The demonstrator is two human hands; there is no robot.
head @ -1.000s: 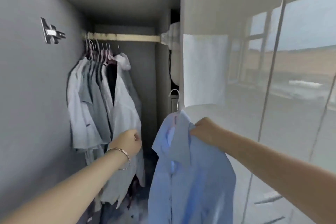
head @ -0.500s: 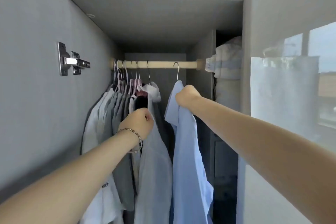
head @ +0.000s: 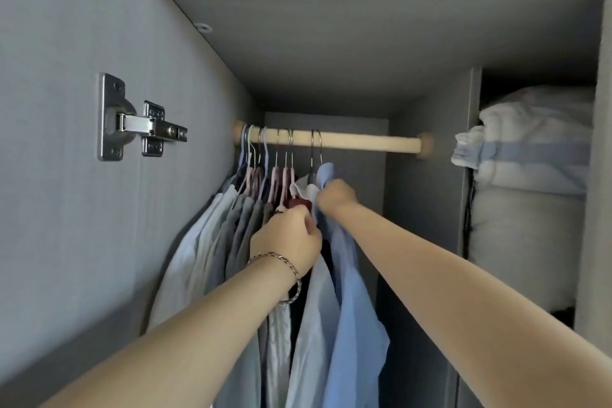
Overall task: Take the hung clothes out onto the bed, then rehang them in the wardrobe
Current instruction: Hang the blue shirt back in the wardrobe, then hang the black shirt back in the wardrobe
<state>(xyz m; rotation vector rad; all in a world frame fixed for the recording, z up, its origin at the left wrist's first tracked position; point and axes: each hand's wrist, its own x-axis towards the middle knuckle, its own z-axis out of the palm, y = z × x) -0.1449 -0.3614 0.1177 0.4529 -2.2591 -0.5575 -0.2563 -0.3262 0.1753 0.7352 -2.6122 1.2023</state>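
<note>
At the shoulder of the blue shirt (head: 347, 291), just under the wooden rail (head: 347, 142), the right hand (head: 336, 197) is clenched on the collar fabric, fist closed around cloth and, most likely, the hanger neck beneath it. Half a second ago this shirt hung alone, well to the right of the others, with its hook only just over the rail; now it sits pressed up against the row, its hook (head: 319, 151) beside the neighbouring one. A second ago it was still outside the wardrobe, carried low. So the rehanging of this garment looks essentially done, and what remains is probably letting go and fetching the next.

The left hand (head: 288, 238), with a chain bracelet (head: 284, 267) at the wrist, is curled closed against the pale shirts (head: 212, 242) near the middle of the row, seemingly holding them aside; what exactly its fingers pinch I cannot tell.

The blue shirt hangs full length, smooth, front edge towards the camera, rightmost in the row. The rest of the rail to its right is bare. Farther right, folded bedding (head: 530, 156) fills a separate compartment; a door hinge (head: 139, 122) sits on the near left panel.
</note>
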